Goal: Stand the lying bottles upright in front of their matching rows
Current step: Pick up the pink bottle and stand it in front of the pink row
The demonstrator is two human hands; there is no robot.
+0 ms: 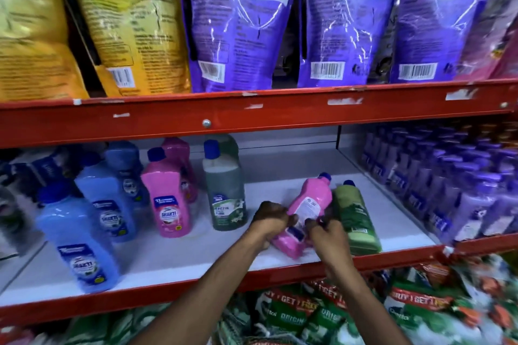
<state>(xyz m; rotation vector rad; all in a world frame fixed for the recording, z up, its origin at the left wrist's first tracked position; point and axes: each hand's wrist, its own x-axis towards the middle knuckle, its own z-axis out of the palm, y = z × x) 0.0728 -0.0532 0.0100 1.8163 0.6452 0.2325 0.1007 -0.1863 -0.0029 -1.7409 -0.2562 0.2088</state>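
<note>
A pink bottle [309,206] with a blue cap lies on the white shelf [179,258], cap pointing to the back. My left hand [270,223] grips its left side and my right hand [329,238] holds its right side near the base. Touching it on the right lies a green bottle [354,216], also cap to the back. Upright rows stand to the left: blue bottles [81,235], pink bottles [168,199] and green bottles [225,190]. Both hands hide the lower part of the lying pink bottle.
Purple bottles [448,185] fill the right end of the shelf. The red beam [252,115] of the upper shelf hangs low overhead, carrying yellow and purple pouches [241,22]. Green and orange packets [336,314] fill the shelf below.
</note>
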